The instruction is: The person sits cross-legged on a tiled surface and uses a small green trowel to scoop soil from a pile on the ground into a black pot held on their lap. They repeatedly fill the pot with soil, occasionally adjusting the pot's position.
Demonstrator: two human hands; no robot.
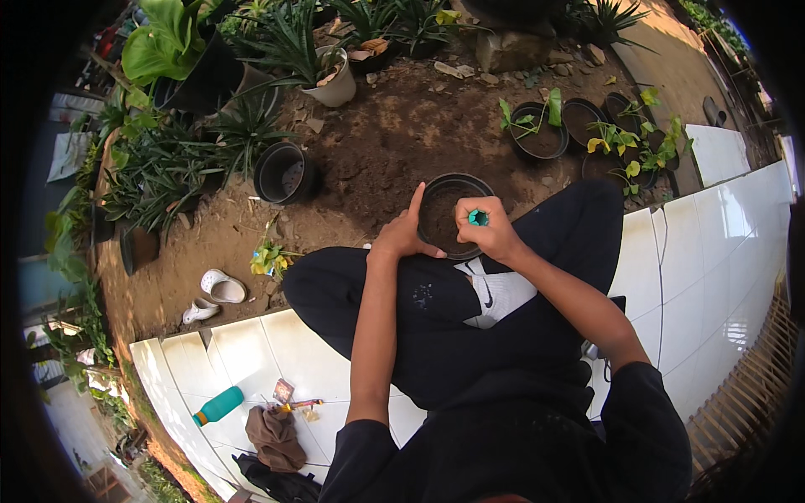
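Between my crossed legs and the soil stands a round black plant pot [459,178] with dark soil [436,214] inside. My left hand [401,233] braces the pot's left side, index finger stretched along the outside and thumb across the near rim. Over the pot's right half, my right hand [490,230] is closed in a fist round a tool with a green handle [478,218]. The hollow end of that handle points up at me. The tool's lower end is hidden beneath the fist, so its kind does not show.
An empty black pot [283,172] stands to the left; potted vine cuttings [541,138] are grouped at right. Beyond lies bare soil [369,151], with a white pot [332,80] farther back. White clogs [222,287], a teal bottle [220,406] and brown cloth [275,438] lie left.
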